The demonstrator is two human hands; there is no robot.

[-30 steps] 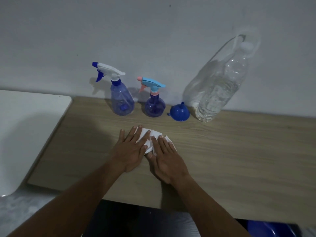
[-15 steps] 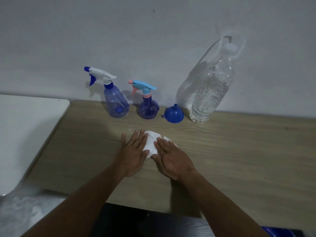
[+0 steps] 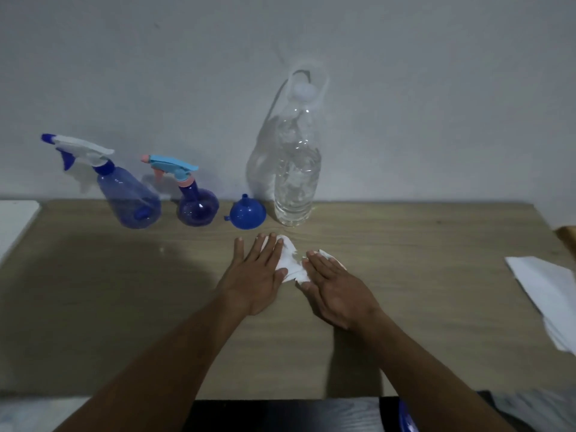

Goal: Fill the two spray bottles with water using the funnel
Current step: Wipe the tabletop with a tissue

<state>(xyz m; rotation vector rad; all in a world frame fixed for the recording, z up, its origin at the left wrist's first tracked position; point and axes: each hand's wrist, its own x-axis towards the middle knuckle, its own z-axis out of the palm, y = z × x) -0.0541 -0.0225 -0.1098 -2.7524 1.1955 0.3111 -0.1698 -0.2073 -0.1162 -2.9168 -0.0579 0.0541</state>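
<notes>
Both hands lie flat, palms down, on a white tissue [image 3: 291,263] spread on the wooden table [image 3: 124,307]. On the left hand [image 3: 257,275] the fingers are straight and slightly spread, and they press the tissue's left part; the right hand [image 3: 335,286] has its fingers straight and close together over the tissue's right part. A narrow strip of tissue shows between them, so the hands are just apart, and neither one grips anything.

Just beyond the left hand's fingertips a blue funnel [image 3: 247,213] sits mouth down, spout up. Beyond the right hand a clear water bottle [image 3: 296,179] stands by the wall, capped and partly full. Farther left of the funnel stand the small spray bottle [image 3: 196,204] with a light-blue trigger, then the larger spray bottle [image 3: 131,198] with a white trigger, both with heads on. Well right of the right hand lies a stack of white paper [image 3: 548,291].
</notes>
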